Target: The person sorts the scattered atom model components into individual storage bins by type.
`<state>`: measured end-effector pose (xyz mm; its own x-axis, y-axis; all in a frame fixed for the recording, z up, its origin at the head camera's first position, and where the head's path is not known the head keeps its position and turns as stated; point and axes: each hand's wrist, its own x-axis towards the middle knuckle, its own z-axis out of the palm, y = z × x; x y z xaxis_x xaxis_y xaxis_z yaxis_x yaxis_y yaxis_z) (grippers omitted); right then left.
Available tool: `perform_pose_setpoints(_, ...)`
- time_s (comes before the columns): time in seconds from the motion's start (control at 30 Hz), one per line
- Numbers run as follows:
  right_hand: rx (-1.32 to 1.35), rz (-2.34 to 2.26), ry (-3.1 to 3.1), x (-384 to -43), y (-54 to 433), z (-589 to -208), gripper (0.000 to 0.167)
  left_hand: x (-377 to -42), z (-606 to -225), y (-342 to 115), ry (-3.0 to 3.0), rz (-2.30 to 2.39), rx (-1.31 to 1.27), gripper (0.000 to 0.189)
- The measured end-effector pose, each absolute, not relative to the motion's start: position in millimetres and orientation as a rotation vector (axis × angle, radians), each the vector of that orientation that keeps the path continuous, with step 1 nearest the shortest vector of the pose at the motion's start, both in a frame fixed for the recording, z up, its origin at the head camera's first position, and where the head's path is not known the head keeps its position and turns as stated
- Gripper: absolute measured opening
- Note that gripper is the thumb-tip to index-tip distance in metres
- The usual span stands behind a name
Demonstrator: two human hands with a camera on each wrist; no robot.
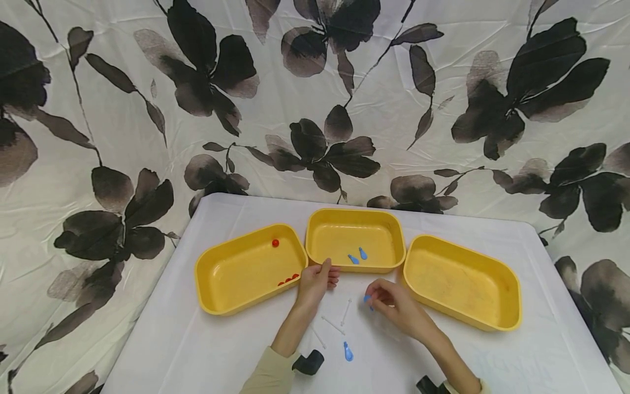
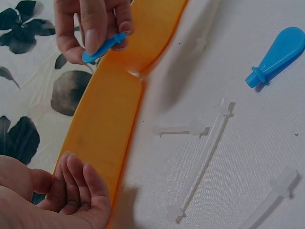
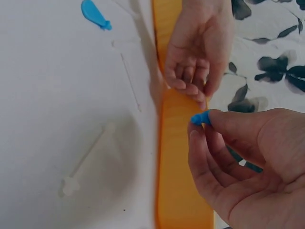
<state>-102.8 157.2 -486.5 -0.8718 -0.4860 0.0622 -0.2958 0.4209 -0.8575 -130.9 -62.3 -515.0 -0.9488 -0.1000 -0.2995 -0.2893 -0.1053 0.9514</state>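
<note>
My right hand [image 1: 401, 312] pinches a small blue teardrop-shaped plastic piece [image 3: 201, 118] between thumb and fingertips, in front of the middle yellow bin [image 1: 354, 268]. Beside that bin's front left corner is my left hand [image 1: 312, 284], its fingers loosely bent and holding nothing. Another blue teardrop piece [image 2: 281, 52] lies on the white table, its narrow end showing a small collar. Between the hands and nearer the front lie several thin whitish plastic sticks [image 2: 202, 162] with knobbed ends. Two more blue pieces [image 1: 362, 253] rest inside the middle bin.
The left yellow bin [image 1: 211, 273] holds several small red balls [image 1: 275, 243]. To the right stands another yellow bin [image 1: 512, 295], angled toward me. The three bins form an arc near the table's back edge, where a floral cloth [image 1: 315, 93] hangs behind.
</note>
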Motion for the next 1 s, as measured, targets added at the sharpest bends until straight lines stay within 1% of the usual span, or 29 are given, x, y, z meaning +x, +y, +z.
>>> perform_pose_setpoints(0.67,-0.514,-1.620,2.567,-128,154,-482,0.011,-129,-514,-60,2.026,2.226,-0.458,0.043)
perform_pose_setpoints(0.77,-0.514,-1.651,2.550,-132,154,-483,0.011,-129,-515,-60,2.031,2.215,-0.477,0.042)
perform_pose_setpoints(1.0,-0.421,-1.707,2.535,-142,151,-482,0.013,-131,-517,-61,2.026,2.215,-0.489,0.039)
